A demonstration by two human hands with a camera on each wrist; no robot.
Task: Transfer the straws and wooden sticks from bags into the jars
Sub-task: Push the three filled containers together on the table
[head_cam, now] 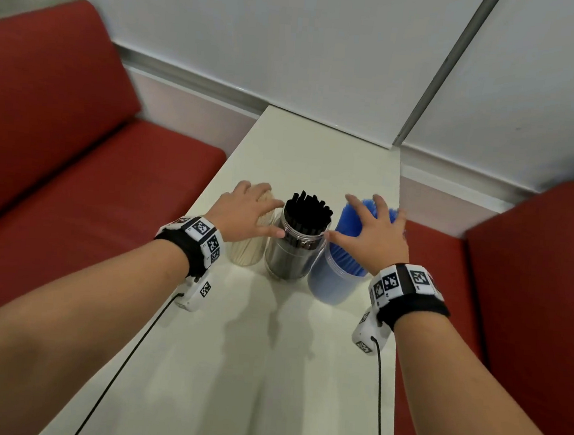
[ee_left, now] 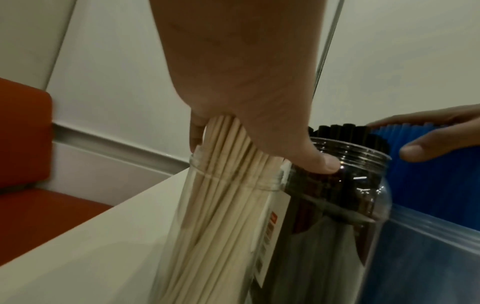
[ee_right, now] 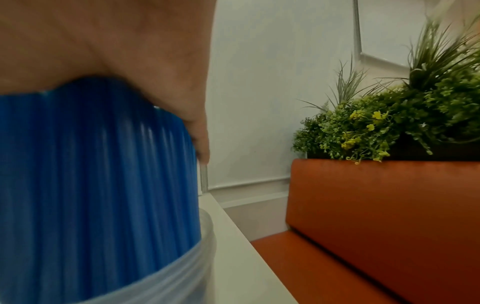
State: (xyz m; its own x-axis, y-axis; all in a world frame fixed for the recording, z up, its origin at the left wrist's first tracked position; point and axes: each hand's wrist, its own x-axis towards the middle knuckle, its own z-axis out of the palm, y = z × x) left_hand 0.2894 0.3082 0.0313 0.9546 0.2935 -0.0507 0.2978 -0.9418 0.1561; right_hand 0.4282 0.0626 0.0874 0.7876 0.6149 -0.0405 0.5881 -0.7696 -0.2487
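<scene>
Resting spread and flat, your left hand (head_cam: pixel 245 210) covers the wooden sticks (ee_left: pixel 228 144); your right hand (head_cam: pixel 372 232) presses the blue straws (head_cam: pixel 350 219) likewise

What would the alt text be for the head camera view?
Three clear jars stand in a row on a white table: wooden sticks, black straws, blue straws. The left hand rests on the sticks, the right hand on the blue straws.
</scene>
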